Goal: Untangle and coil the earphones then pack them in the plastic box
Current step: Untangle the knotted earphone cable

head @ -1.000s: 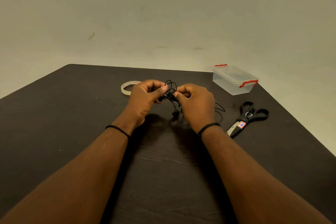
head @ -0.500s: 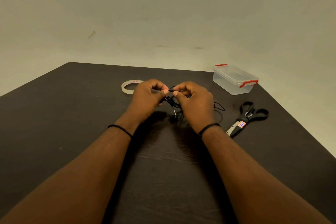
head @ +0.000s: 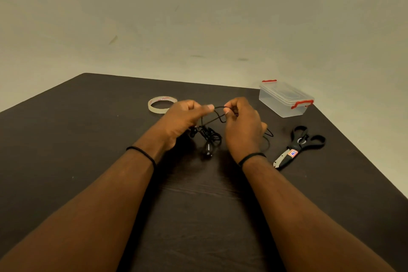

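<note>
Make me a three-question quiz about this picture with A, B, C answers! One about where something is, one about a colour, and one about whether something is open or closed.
1. Where is the roll of tape?
A. Inside the box
B. On the table, just beyond the left hand
C. Under the scissors

2. What colour are the clips on the plastic box?
A. Red
B. Blue
C. Yellow

3. Is the plastic box open or closed?
A. Lid off, beside it
B. Lid on
C. Lid held in a hand

Answers:
1. B, the tape lies flat on the dark table behind the left hand.
2. A, both clips show red at the lid's ends.
3. B, the clear lid sits on top, while both the left and right hand pinch the black earphones; the scissors lie untouched.
</note>
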